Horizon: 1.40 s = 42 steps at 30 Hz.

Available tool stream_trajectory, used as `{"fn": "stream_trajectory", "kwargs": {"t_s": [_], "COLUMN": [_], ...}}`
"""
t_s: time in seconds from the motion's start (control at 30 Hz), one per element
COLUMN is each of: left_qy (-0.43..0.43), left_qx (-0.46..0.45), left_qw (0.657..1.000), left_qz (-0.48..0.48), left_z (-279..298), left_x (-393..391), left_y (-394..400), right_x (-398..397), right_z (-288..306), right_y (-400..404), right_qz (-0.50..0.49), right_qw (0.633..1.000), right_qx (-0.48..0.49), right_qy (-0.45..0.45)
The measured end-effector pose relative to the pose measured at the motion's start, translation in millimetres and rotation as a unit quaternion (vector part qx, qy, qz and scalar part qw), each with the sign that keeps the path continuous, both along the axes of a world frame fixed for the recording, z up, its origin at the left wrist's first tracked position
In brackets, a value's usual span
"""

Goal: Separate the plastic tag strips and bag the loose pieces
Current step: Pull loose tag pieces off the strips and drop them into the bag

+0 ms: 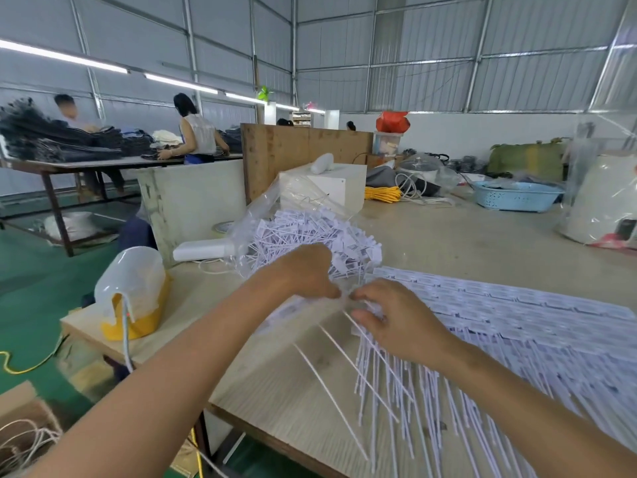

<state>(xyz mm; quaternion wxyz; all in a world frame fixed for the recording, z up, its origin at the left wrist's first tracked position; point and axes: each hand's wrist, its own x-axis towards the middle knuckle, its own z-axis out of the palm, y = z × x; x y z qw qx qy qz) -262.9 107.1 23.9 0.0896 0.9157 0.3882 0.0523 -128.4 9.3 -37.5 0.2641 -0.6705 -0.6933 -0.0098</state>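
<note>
A wide sheet of joined white plastic tag strips (510, 319) lies on the wooden table (465, 243), its long thin tails fanning toward the near edge. Behind my hands a clear plastic bag (262, 215) holds a heap of loose tags (310, 232). My left hand (303, 274) grips a blurred bunch of tags at the left end of the sheet. My right hand (393, 315) pinches the tag heads right beside it, fingertips almost meeting the left hand's.
A yellow and clear container (134, 294) stands on a low side table at the left. Behind the bag are a white box (331, 188), yellow cord (382, 194) and a blue basket (517, 198). People work at a far table with stacked garments.
</note>
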Motion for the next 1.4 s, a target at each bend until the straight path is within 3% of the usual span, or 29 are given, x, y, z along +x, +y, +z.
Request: {"fn": "stream_trajectory", "kwargs": {"t_s": [0.13,0.27,0.33,0.4,0.53,0.57,0.67,0.8,0.87,0.93,1.13,1.17,1.23,1.3,1.33,1.4], "left_qy": [-0.046,-0.107,-0.154,-0.177,-0.127,-0.108,-0.076,-0.084,-0.100,-0.098,-0.129,-0.149,-0.194,-0.227,-0.238,-0.264], "left_qx": [0.120,0.261,0.267,0.219,0.115,0.098,0.054,-0.018,-0.017,-0.019,-0.112,-0.112,-0.109,-0.108,-0.105,-0.080], "left_qw": [0.991,0.957,0.941,0.935,0.939,0.941,0.946,0.952,0.953,0.950,0.936,0.934,0.926,0.914,0.908,0.904], "left_qz": [-0.022,-0.070,-0.140,-0.214,-0.297,-0.304,-0.312,-0.293,-0.287,-0.297,-0.306,-0.305,-0.304,-0.319,-0.327,-0.328], "left_z": [48,83,85,78,36,23,-17,-52,-61,-64,-54,-51,-47,-47,-46,-47], "left_x": [8,38,63,91,151,164,192,207,208,207,203,205,211,216,217,218], "left_y": [-28,-60,-74,-84,-94,-96,-95,-86,-80,-74,-66,-69,-75,-79,-80,-83], "right_x": [-2,8,23,44,98,115,167,196,197,193,195,197,199,192,187,178], "right_z": [31,63,73,76,66,59,33,-9,-27,-33,2,10,16,16,17,13], "right_y": [-28,-65,-90,-115,-152,-154,-152,-137,-127,-123,-128,-126,-120,-118,-118,-119], "right_qz": [0.008,0.063,0.066,0.053,-0.060,-0.118,-0.304,-0.314,-0.335,-0.362,-0.292,-0.274,-0.300,-0.325,-0.306,-0.261], "right_qw": [0.974,0.871,0.832,0.812,0.856,0.874,0.919,0.946,0.932,0.910,0.917,0.934,0.950,0.920,0.903,0.887], "right_qx": [0.054,0.145,0.178,0.176,0.079,0.077,0.097,-0.045,-0.125,-0.181,-0.266,-0.230,-0.055,0.111,0.134,0.084], "right_qy": [0.221,0.465,0.522,0.553,0.507,0.465,0.231,0.068,-0.059,-0.094,-0.056,-0.018,0.061,0.188,0.271,0.371]}}
